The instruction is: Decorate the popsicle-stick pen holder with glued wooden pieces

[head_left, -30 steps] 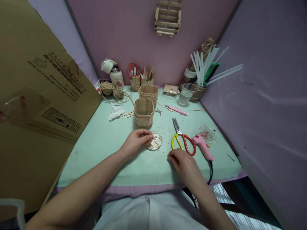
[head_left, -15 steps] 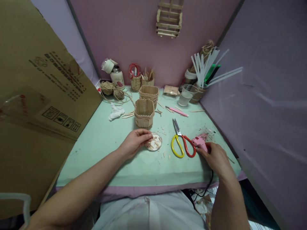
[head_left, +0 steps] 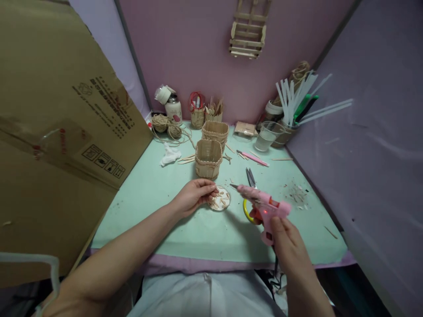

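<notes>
My right hand [head_left: 280, 229] grips a pink hot glue gun [head_left: 264, 203], raised over the table with its nozzle pointing left. Its red light is lit. Beneath it, scissors [head_left: 250, 176] with a yellow and a red handle are partly covered. My left hand [head_left: 196, 196] has thumb and fingers pinched at the edge of a small round dish [head_left: 228, 206] of tiny wood chips; whatever lies between the fingertips is too small to make out. Just behind that hand stands a small wooden basket [head_left: 209, 167] with a braided rim, and a similar basket [head_left: 216, 127] is behind it.
A large cardboard box [head_left: 66, 176] walls off the left. Twine balls [head_left: 161, 123], a crumpled tissue [head_left: 170, 155] and a bottle [head_left: 174, 108] stand back left. A pink pen-like tool [head_left: 253, 158], a plastic cup [head_left: 264, 140] and white glue sticks [head_left: 291, 99] are at back right.
My right hand has lifted the glue gun off the table's right side and brought it left over the scissors. My left hand stays pinched at the dish. The view has shifted slightly.
</notes>
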A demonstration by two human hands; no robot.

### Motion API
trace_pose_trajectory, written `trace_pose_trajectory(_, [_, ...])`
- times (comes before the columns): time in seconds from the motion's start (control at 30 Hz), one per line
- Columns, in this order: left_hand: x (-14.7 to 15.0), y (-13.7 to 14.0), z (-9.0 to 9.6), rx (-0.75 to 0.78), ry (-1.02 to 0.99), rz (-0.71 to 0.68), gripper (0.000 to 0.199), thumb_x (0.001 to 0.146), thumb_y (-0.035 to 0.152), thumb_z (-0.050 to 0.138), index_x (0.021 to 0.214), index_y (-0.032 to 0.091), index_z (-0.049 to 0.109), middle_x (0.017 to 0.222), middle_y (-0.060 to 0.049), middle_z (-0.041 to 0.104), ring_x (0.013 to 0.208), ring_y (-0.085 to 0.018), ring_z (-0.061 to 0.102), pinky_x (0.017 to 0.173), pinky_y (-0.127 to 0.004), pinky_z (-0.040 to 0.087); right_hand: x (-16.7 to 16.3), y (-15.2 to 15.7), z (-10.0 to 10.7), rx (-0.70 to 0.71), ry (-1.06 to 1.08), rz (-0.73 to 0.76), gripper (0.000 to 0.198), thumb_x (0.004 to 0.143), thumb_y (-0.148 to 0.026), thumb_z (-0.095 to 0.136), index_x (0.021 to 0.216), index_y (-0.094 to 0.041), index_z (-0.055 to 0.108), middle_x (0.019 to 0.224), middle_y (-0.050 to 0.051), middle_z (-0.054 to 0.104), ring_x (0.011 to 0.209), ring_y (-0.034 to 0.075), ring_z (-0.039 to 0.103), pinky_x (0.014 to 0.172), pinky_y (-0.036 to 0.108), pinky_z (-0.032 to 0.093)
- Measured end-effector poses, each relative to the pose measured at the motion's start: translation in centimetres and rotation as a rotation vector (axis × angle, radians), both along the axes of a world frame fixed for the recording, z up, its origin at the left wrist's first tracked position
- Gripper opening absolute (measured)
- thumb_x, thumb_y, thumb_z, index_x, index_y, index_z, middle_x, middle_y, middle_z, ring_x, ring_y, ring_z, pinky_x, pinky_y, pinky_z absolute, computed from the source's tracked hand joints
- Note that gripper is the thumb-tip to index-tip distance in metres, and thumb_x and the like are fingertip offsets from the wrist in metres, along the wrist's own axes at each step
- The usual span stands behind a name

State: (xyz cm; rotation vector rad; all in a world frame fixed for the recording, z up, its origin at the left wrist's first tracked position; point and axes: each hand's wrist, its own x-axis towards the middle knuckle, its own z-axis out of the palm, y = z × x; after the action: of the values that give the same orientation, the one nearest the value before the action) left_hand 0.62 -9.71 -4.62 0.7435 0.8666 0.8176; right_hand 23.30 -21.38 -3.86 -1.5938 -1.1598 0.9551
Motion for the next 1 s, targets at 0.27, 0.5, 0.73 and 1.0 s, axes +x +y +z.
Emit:
trace_pose_trajectory(0.27, [0.2,-0.3,0.5,0.025,0.009,0.003,0.032,0.059,0.03,0.085,0.077,0.011,0.068,0.075,-0.005,0.069,0.06,-0.007,0.059,0.063,-0.02,0.049,-2.6,0.4,0.5,0.059,-0.068,0.081,0.058,0.085,-0.067,0.041,0.087,-0.018,0.07,0.077,0.008,0.07,0.056,0.017,0.055,0.047,0.027,0.045])
trace_pose_trajectory(0.5, [0.1,-0.4,0.5,0.052,0.004,-0.004,0.033,0.058,0.032,0.086,0.076,0.011,0.069,0.074,-0.006,0.069,0.062,-0.009,0.06,0.064,-0.023,0.049,-2.8,0.3,0.4,0.05,-0.089,0.062,0.06,0.084,-0.07,0.039,0.082,-0.018,0.069,0.07,0.007,0.068,0.053,0.017,0.054,0.043,0.025,0.044])
trace_pose_trajectory(0.73, [0.1,-0.4,0.3,0.048,-0.007,-0.004,0.033,0.057,0.032,0.086,0.076,0.011,0.069,0.075,-0.007,0.07,0.063,-0.009,0.06,0.066,-0.024,0.049,-2.7,0.3,0.1,0.053,-0.101,0.082,0.061,0.085,-0.07,0.038,0.084,-0.018,0.07,0.067,0.006,0.065,0.051,0.016,0.051,0.043,0.026,0.044])
trace_pose_trajectory(1.0, [0.1,-0.4,0.2,0.052,-0.004,-0.011,0.032,0.057,0.032,0.086,0.076,0.012,0.07,0.075,-0.006,0.069,0.063,-0.009,0.06,0.065,-0.023,0.05,-2.9,0.4,0.4,0.036,-0.103,0.062,0.064,0.083,-0.072,0.037,0.081,-0.018,0.07,0.062,0.005,0.061,0.049,0.016,0.049,0.043,0.026,0.042])
